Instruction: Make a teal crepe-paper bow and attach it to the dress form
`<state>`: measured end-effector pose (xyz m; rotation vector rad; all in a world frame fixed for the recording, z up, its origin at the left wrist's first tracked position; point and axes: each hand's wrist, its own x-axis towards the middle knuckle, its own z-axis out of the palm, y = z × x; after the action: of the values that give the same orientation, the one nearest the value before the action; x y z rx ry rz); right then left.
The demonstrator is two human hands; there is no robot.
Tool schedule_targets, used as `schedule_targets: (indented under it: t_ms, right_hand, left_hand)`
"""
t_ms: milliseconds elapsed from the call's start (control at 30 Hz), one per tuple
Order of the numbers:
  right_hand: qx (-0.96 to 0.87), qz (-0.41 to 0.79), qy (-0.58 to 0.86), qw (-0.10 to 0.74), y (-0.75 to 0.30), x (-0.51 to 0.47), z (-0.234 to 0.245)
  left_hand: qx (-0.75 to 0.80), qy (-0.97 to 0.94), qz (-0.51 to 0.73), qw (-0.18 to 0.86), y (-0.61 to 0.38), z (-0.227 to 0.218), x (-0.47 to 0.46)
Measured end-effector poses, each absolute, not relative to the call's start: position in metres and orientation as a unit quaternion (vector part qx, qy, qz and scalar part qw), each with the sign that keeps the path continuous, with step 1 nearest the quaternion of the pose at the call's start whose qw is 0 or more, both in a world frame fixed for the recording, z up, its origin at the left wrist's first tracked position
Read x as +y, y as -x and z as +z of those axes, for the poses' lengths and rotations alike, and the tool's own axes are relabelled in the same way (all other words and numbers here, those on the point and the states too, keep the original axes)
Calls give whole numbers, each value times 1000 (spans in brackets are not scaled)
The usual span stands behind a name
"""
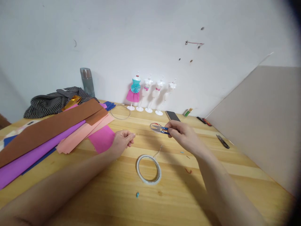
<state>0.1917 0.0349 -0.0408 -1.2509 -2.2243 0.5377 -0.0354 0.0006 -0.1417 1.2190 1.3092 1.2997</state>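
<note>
My right hand [177,130] grips a pair of thread snips [162,128] by the blue handles. The blades point left and stand apart. My left hand [122,140] is closed, thumb pressed to the curled fingers; whatever may be in them is too small or hidden to tell. Beside it lies a sheet of magenta paper [102,139]. In front of both hands a roll of white tape [138,171] rests flat, its loose end lifting toward the back. Behind the snips a small red and white ring-shaped roll [152,125] partly shows.
Several miniature mannequins [158,89] stand along the wall, the leftmost dressed in teal and pink. Coloured paper [51,128], a striped cloth [54,102] and a bottle [87,82] are at left. A phone [172,116] and pliers-like tool [222,141] lie at right. Scraps [137,194] dot the table.
</note>
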Motion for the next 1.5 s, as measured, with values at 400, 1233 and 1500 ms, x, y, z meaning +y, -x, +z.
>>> schedule_targets:
  t_ms: [400,1233,1500]
  right_hand:
    - [-814,233,448,286,-191,36,-42]
    - [-734,288,399,468,-212,4,-4]
    - [-741,276,380,480,-218,-3,0]
  left_hand:
    - [584,-639,353,354,25,-117,-31]
    - [421,-725,269,475,-101,-72,-7]
    - [307,-867,265,289,-120,-87,11]
